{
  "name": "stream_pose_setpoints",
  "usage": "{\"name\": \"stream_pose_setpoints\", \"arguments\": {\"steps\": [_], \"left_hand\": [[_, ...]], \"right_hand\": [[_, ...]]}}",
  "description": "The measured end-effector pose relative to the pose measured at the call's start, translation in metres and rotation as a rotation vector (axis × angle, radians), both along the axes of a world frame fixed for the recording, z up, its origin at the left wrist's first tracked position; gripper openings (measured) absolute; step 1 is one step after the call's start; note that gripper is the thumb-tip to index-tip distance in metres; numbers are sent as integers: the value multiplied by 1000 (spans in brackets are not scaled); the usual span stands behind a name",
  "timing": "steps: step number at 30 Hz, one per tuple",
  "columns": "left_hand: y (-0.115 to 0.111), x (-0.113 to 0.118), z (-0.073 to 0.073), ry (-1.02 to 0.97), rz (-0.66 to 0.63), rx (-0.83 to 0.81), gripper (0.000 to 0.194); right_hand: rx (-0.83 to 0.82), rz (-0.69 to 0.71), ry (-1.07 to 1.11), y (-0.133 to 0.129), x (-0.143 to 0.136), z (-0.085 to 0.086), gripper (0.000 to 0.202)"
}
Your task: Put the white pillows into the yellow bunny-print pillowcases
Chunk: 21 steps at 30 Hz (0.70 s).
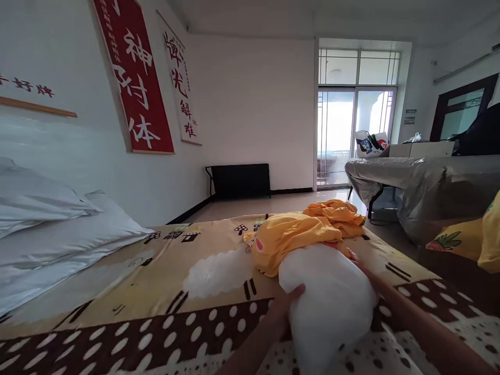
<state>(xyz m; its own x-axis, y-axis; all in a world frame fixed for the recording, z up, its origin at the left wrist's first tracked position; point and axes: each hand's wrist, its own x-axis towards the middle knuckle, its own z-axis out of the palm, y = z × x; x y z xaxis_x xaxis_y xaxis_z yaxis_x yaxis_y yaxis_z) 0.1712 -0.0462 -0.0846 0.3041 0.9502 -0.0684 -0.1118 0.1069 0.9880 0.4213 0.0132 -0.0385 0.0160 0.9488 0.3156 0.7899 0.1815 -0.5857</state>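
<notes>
A plump white pillow [328, 297] lies on the bed in front of me. Its far end is covered by a yellow pillowcase [300, 234], which is bunched up and has a pink patch on one side. My left hand [287, 307] grips the pillow's left side, with the thumb on top and the other fingers hidden beneath. On the far right side, my right hand [357, 262] is closed at the edge of the pillowcase, beside the pillow. Most of its fingers are out of sight behind the pillow and cloth.
The bed has a patterned beige and brown sheet [156, 286]. Several white pillows [86, 224] are stacked at left. More yellow cloth [461, 242] hangs at right. Beyond are a plastic-covered table [390, 169], a black folded panel [240, 180] and a glass door [336, 135].
</notes>
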Motion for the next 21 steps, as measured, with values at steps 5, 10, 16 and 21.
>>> {"name": "stream_pose_setpoints", "arguments": {"steps": [5,10,16,21], "left_hand": [[56,-8,42,244,325,238,64],[62,-102,64,549,269,260,44],[34,-135,82,935,368,337,31],[59,-48,107,1100,232,877,69]], "right_hand": [[70,29,135,11,-60,-16,48],[-21,12,-401,-5,-52,7,34],[-217,-5,-557,2,-24,16,56],[-58,34,-397,15,-89,3,45]]}}
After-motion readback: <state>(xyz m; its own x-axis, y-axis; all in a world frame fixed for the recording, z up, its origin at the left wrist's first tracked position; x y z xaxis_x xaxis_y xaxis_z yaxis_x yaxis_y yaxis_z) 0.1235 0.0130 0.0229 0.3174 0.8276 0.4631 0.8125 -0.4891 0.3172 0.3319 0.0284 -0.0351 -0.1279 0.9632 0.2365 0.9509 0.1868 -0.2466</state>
